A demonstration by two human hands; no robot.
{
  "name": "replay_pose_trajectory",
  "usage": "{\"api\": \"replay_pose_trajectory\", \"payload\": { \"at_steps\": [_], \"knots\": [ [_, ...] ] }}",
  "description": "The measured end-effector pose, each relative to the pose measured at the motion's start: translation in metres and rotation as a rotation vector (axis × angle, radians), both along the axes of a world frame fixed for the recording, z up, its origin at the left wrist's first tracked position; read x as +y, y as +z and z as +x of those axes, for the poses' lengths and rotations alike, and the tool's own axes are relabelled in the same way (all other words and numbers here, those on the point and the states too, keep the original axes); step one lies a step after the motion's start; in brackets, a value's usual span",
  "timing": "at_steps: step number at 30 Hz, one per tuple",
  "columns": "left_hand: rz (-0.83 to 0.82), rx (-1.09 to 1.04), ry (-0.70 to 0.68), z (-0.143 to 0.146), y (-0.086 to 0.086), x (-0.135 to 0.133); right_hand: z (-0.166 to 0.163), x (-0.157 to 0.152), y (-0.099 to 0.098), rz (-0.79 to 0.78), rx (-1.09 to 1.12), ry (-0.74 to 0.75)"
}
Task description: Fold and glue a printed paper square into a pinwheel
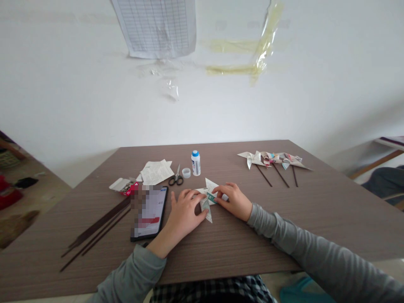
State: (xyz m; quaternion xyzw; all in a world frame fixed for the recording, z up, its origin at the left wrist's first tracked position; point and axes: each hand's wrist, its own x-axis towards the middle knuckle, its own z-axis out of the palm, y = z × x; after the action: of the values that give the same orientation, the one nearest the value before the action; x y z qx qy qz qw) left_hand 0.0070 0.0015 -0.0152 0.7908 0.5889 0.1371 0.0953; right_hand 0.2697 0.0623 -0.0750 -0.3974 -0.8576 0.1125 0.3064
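Note:
A folded piece of printed paper [208, 206], white with a teal patch, lies on the brown table [284, 219] just in front of me. My left hand [184, 214] rests flat on the table with its fingers on the paper's left side, pressing it down. My right hand [232, 200] lies on the paper's right side, its fingertips pinching a fold near the teal patch. Both sleeves are grey.
A phone [150, 212] lies left of my left hand, with dark thin sticks [97, 229] beyond it. Scissors [176, 179], a glue bottle [195, 163], its cap [186, 172], paper scraps [156, 171] and a small box [123, 186] sit behind. Finished paper pinwheels [274, 160] lie at the back right.

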Motion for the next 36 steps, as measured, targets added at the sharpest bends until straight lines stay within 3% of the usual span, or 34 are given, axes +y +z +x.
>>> {"api": "replay_pose_trajectory", "payload": {
  "at_steps": [13,36],
  "knots": [
    [-0.03,-0.011,0.012,0.0,0.006,-0.001,-0.001,-0.004,0.003,0.111,-0.105,0.012],
    [-0.044,0.068,0.011,0.008,0.015,-0.004,0.001,-0.003,0.008,0.107,-0.16,0.037]
  ]
}}
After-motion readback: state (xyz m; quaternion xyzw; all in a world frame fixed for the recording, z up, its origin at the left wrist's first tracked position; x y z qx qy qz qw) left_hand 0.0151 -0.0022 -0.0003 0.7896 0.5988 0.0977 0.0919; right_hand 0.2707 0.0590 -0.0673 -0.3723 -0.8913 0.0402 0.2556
